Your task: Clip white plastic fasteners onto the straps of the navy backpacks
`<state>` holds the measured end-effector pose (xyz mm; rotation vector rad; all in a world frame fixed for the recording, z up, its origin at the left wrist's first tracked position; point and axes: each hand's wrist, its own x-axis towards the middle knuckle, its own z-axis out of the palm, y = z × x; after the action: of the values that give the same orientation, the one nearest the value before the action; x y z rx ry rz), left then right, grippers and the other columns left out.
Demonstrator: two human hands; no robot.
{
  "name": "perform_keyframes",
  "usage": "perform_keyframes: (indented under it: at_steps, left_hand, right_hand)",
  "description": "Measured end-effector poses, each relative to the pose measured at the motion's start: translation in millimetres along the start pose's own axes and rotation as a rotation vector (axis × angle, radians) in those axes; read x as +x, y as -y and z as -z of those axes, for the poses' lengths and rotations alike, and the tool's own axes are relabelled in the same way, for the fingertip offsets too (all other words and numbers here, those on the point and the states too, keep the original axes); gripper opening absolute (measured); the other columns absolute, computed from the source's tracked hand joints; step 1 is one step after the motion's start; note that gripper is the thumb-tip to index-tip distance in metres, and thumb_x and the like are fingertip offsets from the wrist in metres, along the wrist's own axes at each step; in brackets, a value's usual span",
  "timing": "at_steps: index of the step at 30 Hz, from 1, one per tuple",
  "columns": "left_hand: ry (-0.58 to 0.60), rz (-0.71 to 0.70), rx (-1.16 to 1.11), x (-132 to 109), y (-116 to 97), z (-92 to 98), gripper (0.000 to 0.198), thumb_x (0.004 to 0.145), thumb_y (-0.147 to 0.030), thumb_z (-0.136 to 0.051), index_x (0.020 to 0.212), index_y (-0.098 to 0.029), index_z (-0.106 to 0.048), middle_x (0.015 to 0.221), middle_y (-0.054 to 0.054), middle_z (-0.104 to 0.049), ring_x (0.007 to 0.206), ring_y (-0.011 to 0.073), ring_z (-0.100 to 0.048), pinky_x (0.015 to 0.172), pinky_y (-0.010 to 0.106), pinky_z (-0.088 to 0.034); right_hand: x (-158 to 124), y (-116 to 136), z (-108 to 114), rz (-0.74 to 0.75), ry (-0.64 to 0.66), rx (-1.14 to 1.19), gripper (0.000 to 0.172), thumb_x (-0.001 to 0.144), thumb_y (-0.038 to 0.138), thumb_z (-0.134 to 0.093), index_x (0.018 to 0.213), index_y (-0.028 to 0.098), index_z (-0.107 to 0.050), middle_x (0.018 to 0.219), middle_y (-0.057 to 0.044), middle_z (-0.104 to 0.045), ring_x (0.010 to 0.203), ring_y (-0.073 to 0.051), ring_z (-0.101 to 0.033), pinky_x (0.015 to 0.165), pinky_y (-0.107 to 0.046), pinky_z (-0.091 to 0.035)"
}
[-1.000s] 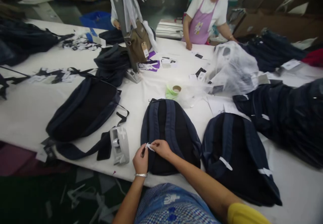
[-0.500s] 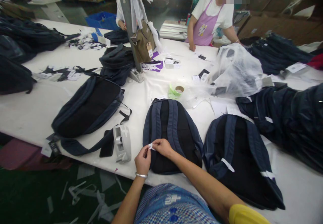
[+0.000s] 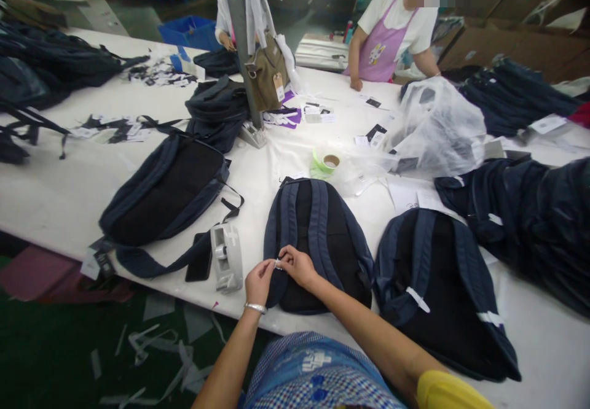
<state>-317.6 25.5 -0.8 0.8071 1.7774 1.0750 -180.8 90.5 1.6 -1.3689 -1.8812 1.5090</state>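
A navy backpack lies back-up on the white table straight in front of me. Both my hands meet over its lower left strap. My left hand, with a bracelet on the wrist, and my right hand pinch a small white strip between their fingertips, right on the strap. A grey tape dispenser stands just left of my left hand, beside a black phone.
More navy backpacks lie left and right, with a pile at far right. A green tape roll, a clear plastic bag and scattered tags sit beyond. A person in a purple apron works across the table.
Both hands stay pinched on the white strip and have drawn closer together over the strap. The view has shifted slightly; the backpack lies where it was.
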Motion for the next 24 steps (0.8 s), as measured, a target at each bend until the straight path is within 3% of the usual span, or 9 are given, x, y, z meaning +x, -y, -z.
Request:
perform_keyframes:
  at_steps: [5, 9, 13, 18, 24]
  left_hand:
    - [-0.013, 0.015, -0.020, 2, -5, 0.2, 0.026, 0.074, -0.042, -0.062, 0.082, -0.018, -0.068, 0.084, 0.007, -0.073, 0.082, 0.0214, -0.068, 0.079, 0.031, -0.052]
    - [-0.023, 0.006, 0.003, 6, -6, 1.1, 0.025, 0.075, -0.042, -0.060, 0.080, -0.018, -0.066, 0.081, 0.006, -0.072, 0.080, 0.0209, -0.067, 0.078, 0.030, -0.051]
    - [-0.082, 0.047, 0.038, 11, 0, -0.4, 0.025, 0.073, -0.041, -0.061, 0.077, -0.017, -0.067, 0.075, 0.005, -0.070, 0.075, 0.0205, -0.066, 0.073, 0.030, -0.050]
    - [-0.122, 0.227, -0.191, 17, 7, -4.4, 0.028, 0.074, -0.043, -0.058, 0.076, -0.016, -0.063, 0.070, 0.004, -0.068, 0.068, 0.0188, -0.065, 0.064, 0.029, -0.052]
    - [0.031, 0.151, -0.226, 13, 1, 1.4, 0.030, 0.075, -0.047, -0.060, 0.077, -0.017, -0.062, 0.073, 0.002, -0.067, 0.073, 0.0181, -0.064, 0.067, 0.027, -0.051]
  right_hand:
    - [-1, 11, 12, 0.256, 0.054, -0.373, 0.021, 0.087, 0.031, -0.057, 0.108, 0.027, -0.058, 0.115, -0.002, -0.061, 0.086, -0.014, -0.061, 0.071, -0.023, -0.043]
    - [7, 14, 22, 0.391, 0.192, -0.455, 0.019, 0.092, 0.034, -0.049, 0.100, 0.026, -0.064, 0.110, -0.003, -0.062, 0.087, -0.015, -0.061, 0.071, -0.022, -0.041]
    - [10, 12, 29, 0.451, 0.242, -0.478, 0.020, 0.093, 0.032, -0.046, 0.101, 0.026, -0.064, 0.109, -0.003, -0.062, 0.089, -0.015, -0.060, 0.075, -0.022, -0.039]
    - [1, 3, 31, 0.435, 0.218, -0.502, 0.020, 0.093, 0.026, -0.045, 0.101, 0.025, -0.064, 0.111, -0.003, -0.062, 0.089, -0.016, -0.059, 0.075, -0.024, -0.039]
    - [-2, -2, 24, 0.416, 0.119, -0.357, 0.024, 0.094, 0.031, -0.045, 0.104, 0.025, -0.066, 0.111, -0.005, -0.064, 0.096, -0.017, -0.058, 0.083, -0.026, -0.041]
